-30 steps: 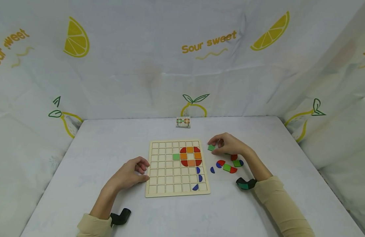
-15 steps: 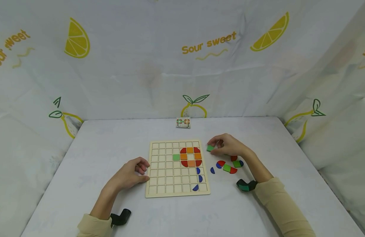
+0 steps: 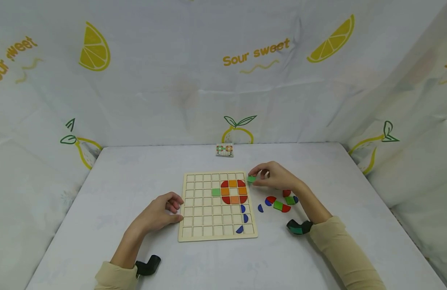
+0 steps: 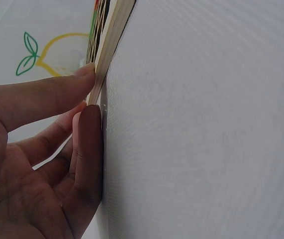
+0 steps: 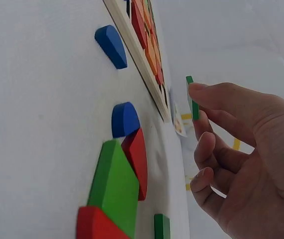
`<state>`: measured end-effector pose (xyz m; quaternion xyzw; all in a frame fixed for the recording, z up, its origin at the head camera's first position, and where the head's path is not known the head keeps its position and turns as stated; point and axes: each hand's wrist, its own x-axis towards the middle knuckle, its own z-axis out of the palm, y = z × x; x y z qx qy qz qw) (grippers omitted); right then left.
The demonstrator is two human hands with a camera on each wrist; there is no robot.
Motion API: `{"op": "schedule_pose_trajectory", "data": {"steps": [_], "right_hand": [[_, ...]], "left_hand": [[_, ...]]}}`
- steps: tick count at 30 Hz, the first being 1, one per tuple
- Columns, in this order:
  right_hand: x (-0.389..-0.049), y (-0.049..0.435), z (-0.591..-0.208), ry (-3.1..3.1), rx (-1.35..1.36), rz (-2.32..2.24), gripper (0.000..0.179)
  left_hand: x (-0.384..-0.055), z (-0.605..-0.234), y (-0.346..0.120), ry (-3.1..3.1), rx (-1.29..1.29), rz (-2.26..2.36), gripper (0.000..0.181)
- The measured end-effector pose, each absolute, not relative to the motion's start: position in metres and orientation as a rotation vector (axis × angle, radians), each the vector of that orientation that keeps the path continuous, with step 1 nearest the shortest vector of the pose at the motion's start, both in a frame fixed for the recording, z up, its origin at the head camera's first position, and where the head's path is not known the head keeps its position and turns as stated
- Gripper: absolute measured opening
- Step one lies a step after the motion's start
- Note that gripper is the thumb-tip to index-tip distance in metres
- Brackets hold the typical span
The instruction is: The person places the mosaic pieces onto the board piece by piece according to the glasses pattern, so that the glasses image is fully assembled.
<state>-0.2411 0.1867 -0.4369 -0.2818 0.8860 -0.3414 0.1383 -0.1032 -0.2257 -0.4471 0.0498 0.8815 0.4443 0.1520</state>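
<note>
In the head view, my right hand (image 3: 275,176) pinches a green square tile (image 3: 251,179) between thumb and fingertips, just right of the wooden grid board (image 3: 199,219). The right wrist view has this tile (image 5: 192,97) edge-on, raised off the table. My left hand (image 3: 161,210) rests its thumb and fingertips against the board's left edge; its fingers are relaxed and spread there. On the board, red corner pieces (image 3: 225,199) and orange squares (image 3: 232,183) form a ring. A light green square (image 3: 216,192) adjoins it. Blue rounded pieces (image 3: 245,218) lie lower right.
Loose pieces lie right of the board, among them a blue piece (image 3: 260,208), a green square (image 3: 277,205) and a red piece (image 3: 286,208). A small patterned card (image 3: 224,150) stands at the table's back edge. A black wrist device (image 3: 299,227) sits on each wrist.
My right hand has moved left with the green square tile, towards the board's right edge. The left hand and the board stay in place.
</note>
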Motion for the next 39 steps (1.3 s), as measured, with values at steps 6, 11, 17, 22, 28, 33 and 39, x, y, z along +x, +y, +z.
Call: {"op": "schedule_pose_trajectory", "data": {"steps": [6,11,17,22,28,33,39], "right_hand": [[-0.239,0.171,-0.431,2.541,-0.881,-1.016,0.028],[-0.236,0.154,-0.426,2.509,-0.931,-1.025,0.028],[-0.236,0.134,-0.426,2.456,-0.983,-1.043,0.027],[-0.234,0.115,-0.427,2.386,-1.025,-1.050,0.026],[-0.233,0.091,-0.428,2.319,-1.083,-1.015,0.026],[-0.233,0.074,-0.432,2.274,-1.134,-0.985,0.023],[-0.234,0.061,-0.435,2.270,-1.177,-0.920,0.022]], "left_hand": [[-0.104,-0.448,-0.226,2.535,0.157,1.272,0.039],[-0.104,-0.447,-0.226,2.536,0.154,1.267,0.039],[-0.103,-0.447,-0.226,2.536,0.144,1.262,0.039],[-0.103,-0.447,-0.225,2.534,0.138,1.259,0.040],[-0.103,-0.447,-0.225,2.534,0.132,1.258,0.040],[-0.103,-0.447,-0.225,2.534,0.137,1.259,0.040],[-0.104,-0.447,-0.225,2.537,0.122,1.254,0.039]]}}
